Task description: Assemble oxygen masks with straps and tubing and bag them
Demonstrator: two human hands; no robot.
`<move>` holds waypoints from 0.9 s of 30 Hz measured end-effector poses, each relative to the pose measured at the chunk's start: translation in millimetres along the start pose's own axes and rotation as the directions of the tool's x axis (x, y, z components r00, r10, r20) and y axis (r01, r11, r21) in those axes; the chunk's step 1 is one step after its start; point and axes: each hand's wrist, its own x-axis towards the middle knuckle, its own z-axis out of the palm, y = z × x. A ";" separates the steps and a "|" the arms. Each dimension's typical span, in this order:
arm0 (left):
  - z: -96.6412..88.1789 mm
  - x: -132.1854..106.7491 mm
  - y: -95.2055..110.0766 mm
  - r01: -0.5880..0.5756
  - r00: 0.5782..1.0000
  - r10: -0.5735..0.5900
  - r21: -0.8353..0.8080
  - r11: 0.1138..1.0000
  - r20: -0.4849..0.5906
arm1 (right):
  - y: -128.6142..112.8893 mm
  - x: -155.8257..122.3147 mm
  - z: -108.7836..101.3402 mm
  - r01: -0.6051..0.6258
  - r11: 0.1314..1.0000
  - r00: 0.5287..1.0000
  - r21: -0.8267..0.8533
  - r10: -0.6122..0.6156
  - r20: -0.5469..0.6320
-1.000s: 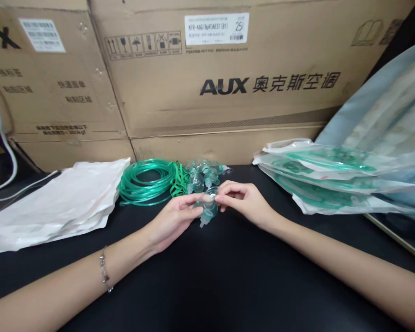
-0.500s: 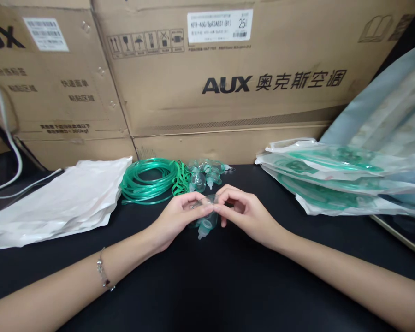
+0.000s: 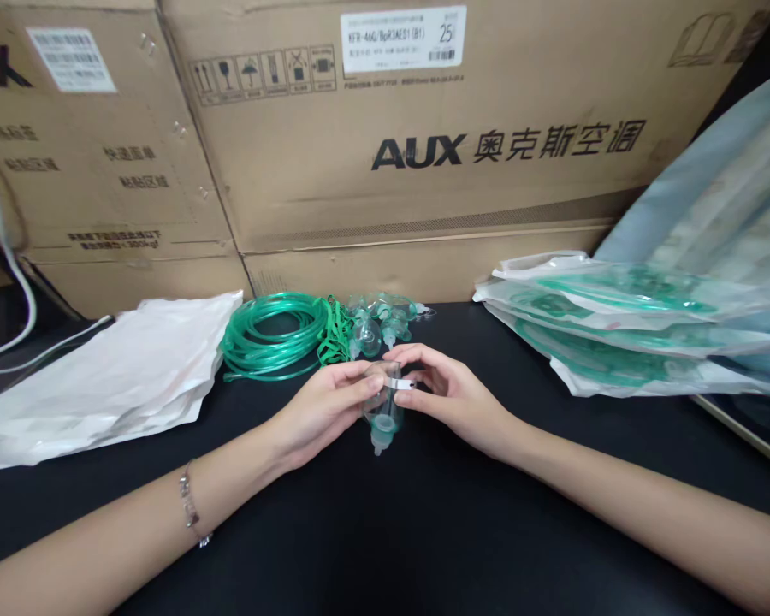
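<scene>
My left hand [image 3: 326,404] and my right hand [image 3: 447,393] meet over the middle of the black table [image 3: 385,530], and both grip a small clear green mask [image 3: 382,409] held between them. A thin metal nose strip [image 3: 399,384] lies across its top edge under my right fingertips. The mask's short connector points down toward the table. Just behind my hands lie a coil of green tubing [image 3: 275,334] and a cluster of loose clear masks [image 3: 377,323].
A stack of flat white bags [image 3: 103,376] lies at the left. Sealed packs with green parts [image 3: 609,334] are piled at the right. Large cardboard boxes [image 3: 423,145] wall off the back. A white cable [image 3: 13,274] hangs at the far left.
The mask has been turned upright between my fingers, and the metal strip now shows across its top. Both hands stay in the same place.
</scene>
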 end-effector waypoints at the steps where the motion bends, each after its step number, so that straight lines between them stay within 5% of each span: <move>1: -0.7 -0.3 0.2 0.003 1.000 -0.002 0.038 0.999 -0.010 | -0.5 -0.2 1.4 -0.010 1.000 1.000 0.027 0.010 -0.002; 7: -1.0 -1.8 6.5 -0.036 0.997 0.050 0.241 0.970 -0.052 | -7.3 -3.8 9.1 -0.110 0.981 0.994 0.158 0.111 0.006; 15: -5.8 1.4 10.4 0.019 0.999 -0.012 0.123 0.992 -0.053 | -6.0 -5.4 5.3 -0.198 0.892 0.979 0.405 0.197 0.046; 27: -7.2 -0.5 15.6 0.036 0.999 -0.039 0.144 0.989 0.018 | -17.1 -2.4 6.6 -0.249 0.934 0.966 0.257 0.258 0.001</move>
